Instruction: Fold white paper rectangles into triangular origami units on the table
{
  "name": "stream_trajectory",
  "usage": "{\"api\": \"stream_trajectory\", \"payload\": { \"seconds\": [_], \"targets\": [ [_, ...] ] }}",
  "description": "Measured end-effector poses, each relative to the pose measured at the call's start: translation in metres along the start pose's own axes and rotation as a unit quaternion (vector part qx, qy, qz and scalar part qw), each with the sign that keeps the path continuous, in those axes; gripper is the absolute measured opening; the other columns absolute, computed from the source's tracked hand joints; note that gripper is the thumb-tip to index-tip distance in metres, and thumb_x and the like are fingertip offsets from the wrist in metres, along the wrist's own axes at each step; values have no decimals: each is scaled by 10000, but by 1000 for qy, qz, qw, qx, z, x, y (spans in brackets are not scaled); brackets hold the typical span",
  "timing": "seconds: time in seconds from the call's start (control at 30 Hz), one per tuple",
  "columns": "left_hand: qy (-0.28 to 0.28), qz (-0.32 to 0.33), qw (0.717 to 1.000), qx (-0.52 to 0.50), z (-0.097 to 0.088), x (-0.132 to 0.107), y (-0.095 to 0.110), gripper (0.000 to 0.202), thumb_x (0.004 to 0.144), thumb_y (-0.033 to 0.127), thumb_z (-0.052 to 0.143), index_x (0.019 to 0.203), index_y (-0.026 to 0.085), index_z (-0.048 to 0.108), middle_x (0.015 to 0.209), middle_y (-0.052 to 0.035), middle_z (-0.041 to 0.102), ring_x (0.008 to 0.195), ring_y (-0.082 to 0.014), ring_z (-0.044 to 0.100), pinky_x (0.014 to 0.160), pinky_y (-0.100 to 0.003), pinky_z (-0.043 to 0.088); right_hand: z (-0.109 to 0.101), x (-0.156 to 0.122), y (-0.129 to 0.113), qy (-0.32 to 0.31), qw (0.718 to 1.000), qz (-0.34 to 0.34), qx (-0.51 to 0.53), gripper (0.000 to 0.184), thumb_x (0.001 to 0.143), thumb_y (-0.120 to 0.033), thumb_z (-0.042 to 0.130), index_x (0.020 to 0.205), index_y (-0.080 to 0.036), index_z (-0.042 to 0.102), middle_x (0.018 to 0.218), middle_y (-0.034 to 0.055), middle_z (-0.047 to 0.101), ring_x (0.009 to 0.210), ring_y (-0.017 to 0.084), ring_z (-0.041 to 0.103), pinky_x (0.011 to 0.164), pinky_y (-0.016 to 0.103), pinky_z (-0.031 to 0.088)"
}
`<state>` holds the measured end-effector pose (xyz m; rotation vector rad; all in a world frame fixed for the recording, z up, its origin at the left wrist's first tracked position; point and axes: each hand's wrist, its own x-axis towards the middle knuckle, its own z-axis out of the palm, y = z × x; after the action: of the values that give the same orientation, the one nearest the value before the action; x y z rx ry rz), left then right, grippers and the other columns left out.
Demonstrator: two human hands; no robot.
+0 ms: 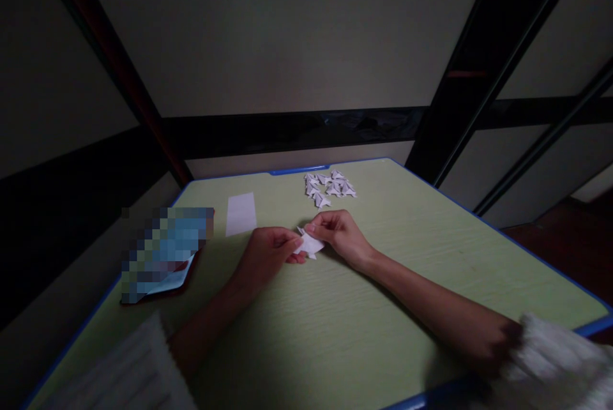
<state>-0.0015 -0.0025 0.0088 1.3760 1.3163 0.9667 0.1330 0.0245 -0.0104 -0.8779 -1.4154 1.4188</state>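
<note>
A small folded white paper figure [310,244] is pinched between both hands, just above the middle of the table. My left hand [272,253] grips its left side, thumb on top and fingers partly beneath. From the upper right, my right hand [341,236] pinches its edge between thumb and fingers. Pointed flaps stick out at the figure's top and bottom; the fingers cover the rest. Beyond the hands lies a cluster of several similar folded paper figures [320,199]. A flat white paper sheet [241,213] rests left of that cluster.
The light green table [412,231] has a blue rim. At its left edge lies a tablet-like device [175,276] with a dark red border, its face mostly pixelated. Pale panels [287,33] with dark bands stand close behind the table.
</note>
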Motion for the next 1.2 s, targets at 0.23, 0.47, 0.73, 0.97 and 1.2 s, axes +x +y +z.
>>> {"api": "stream_trajectory", "payload": {
  "seconds": [0.23, 0.47, 0.73, 0.97, 1.2],
  "targets": [
    [-6, 14, 1000, -9, -1, 1, -3, 110, 617, 154, 533, 529, 114, 586, 451, -3, 614, 403, -87, 551, 432, -175, 437, -1, 3, 2, -14, 999, 12, 33, 276, 630, -367, 559, 528, -114, 516, 424, -45, 461, 373, 43, 358, 389, 198, 244],
    [-1, 25, 1000, -1, -2, 5, -9, 114, 617, 173, 517, 532, 123, 575, 443, 7, 599, 402, -86, 543, 435, -180, 436, -1, 0, -6, -41, 999, 32, 11, 259, 483, -261, 699, 579, -115, 508, 487, -45, 523, 426, 60, 468, 449, 204, 352],
    [-20, 40, 999, 9, -3, 3, -7, 116, 625, 159, 519, 529, 128, 576, 431, 30, 573, 398, -65, 517, 432, -161, 413, -2, 0, -4, -45, 999, 18, 12, 224, 537, -267, 663, 518, -107, 508, 448, -36, 505, 400, 52, 421, 419, 200, 293],
    [-29, 52, 998, 5, -2, 2, -6, 90, 624, 159, 524, 553, 131, 571, 461, 23, 587, 419, -73, 536, 442, -166, 426, -1, 1, -1, -18, 999, 9, 34, 173, 580, -248, 613, 525, -102, 537, 445, -33, 485, 398, 47, 371, 419, 209, 245],
    [-10, 66, 998, 10, -4, 2, -7, 102, 627, 162, 523, 536, 129, 556, 435, 29, 570, 401, -71, 520, 432, -167, 422, -1, 1, -2, -40, 998, 17, 54, 224, 608, -317, 593, 538, -120, 514, 441, -45, 475, 395, 51, 383, 420, 203, 258]
  ]
}}
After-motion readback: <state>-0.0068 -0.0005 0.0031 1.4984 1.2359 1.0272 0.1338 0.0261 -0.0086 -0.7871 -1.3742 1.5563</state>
